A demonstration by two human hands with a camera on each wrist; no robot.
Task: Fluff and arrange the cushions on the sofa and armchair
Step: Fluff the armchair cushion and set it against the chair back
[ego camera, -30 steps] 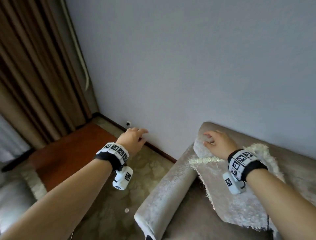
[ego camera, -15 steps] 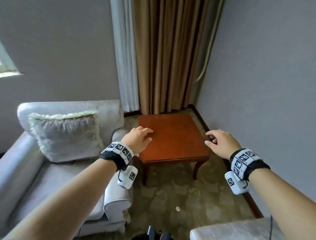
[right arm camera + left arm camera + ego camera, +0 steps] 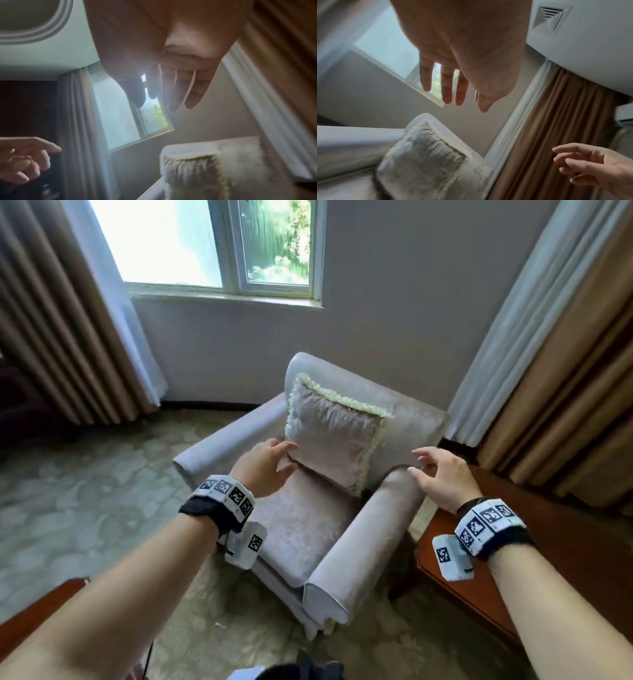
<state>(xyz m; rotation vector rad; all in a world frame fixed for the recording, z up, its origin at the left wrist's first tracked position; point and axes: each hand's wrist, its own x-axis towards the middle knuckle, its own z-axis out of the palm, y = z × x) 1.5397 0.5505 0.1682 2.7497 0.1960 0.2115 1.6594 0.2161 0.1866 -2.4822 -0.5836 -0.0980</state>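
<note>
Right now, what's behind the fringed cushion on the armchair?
The fringed cushion leans upright against the armchair backrest, whose rolled top shows above and to its right. The backrest directly behind it is covered. Both hands are in front, neither gripping it.

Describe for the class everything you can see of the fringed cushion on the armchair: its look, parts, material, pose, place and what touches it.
The square pale grey-beige cushion looks like a soft, velvety fabric, slightly creased, with a cream fringe along its edges. It stands nearly upright on the seat of the pale grey upholstered armchair, leaning against the backrest, its lower edge on the seat cushion. The left hand reaches toward its lower left corner and the right hand hovers over the armrest; neither hand holds it.
</note>
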